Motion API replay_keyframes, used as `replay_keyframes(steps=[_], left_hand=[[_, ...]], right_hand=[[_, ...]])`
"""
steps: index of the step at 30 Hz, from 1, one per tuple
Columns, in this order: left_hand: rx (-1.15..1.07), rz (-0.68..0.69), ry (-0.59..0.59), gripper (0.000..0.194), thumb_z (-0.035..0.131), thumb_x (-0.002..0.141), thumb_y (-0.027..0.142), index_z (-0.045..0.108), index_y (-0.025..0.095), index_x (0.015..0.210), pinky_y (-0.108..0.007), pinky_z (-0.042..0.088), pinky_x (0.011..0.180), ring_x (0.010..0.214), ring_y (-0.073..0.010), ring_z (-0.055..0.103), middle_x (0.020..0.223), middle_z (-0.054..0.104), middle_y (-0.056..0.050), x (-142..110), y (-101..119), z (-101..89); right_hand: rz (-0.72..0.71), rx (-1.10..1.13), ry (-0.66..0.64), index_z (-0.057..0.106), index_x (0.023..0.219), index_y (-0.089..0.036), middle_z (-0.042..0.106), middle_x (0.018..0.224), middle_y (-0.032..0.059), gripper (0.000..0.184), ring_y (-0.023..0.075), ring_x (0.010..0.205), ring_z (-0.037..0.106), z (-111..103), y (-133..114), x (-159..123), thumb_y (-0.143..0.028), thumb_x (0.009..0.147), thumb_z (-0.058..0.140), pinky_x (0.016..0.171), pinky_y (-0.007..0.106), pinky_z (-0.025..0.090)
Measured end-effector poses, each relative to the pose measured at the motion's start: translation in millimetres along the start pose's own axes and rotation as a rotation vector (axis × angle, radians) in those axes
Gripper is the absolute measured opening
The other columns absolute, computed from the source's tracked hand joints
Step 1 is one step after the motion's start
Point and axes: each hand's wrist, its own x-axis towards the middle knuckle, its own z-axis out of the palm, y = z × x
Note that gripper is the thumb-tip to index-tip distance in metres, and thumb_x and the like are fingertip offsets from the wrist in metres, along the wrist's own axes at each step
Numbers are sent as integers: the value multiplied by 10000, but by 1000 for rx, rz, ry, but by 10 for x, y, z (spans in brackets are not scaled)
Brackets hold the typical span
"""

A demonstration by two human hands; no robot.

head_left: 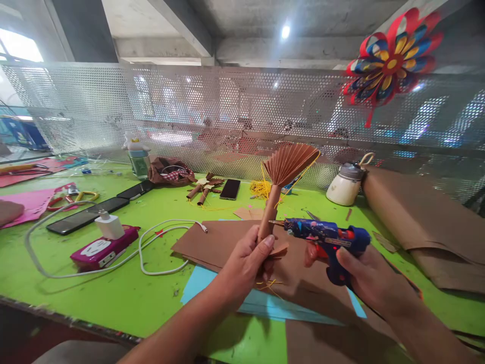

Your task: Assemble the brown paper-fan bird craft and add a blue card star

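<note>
My left hand [254, 253] is closed around the brown rolled-paper handle of a pleated paper fan [290, 163]. The fan stands nearly upright, tilted a little right, with yellow string along its outer edges. A folded bit of brown paper sticks out beneath my thumb. My right hand [373, 280] grips a blue hot glue gun [326, 235] with a red light showing. Its metal nozzle points left and is at the paper handle; whether it touches I cannot tell. Below both hands lie brown paper sheets [220, 242] over light blue sheets [206, 283].
At left, a white cable [142, 253] loops beside a purple power strip [106, 247] and phones [89, 215]. Small paper pieces [206, 187], yellow string [261, 189] and a white jug [344, 184] stand behind. Folded brown paper [424, 222] lies right; a perforated metal screen [227, 111] borders the back.
</note>
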Motion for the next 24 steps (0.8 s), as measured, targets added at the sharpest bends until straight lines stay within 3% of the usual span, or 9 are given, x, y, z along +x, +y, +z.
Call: replay_keyframes(steps=[11,20,24], left_hand=[[6,-25,2,264,462,884,442,403,188,921,-175,301,439,491,-42,384,658,420,55,-14,10,-1],[27,-21,23,278,473,872,456,402,191,912,-178,305,443,484,-44,379,656,396,55,-12,-5,11],[76,-9,40,280,461,871,465,395,195,907,-180,302,444,470,-44,366,648,400,56,-12,5,20]], right_hand=[[-25,-45,29,630,1016,-177,629,969,107,296,174,698,552,16,16,-8,-396,887,480,545,270,409],[-79,-49,25,633,962,-165,604,1004,107,274,227,906,559,20,-20,-3,-362,904,453,720,311,442],[-43,-60,12,627,957,-170,611,978,107,274,227,904,560,12,-41,-14,-367,908,444,691,302,438]])
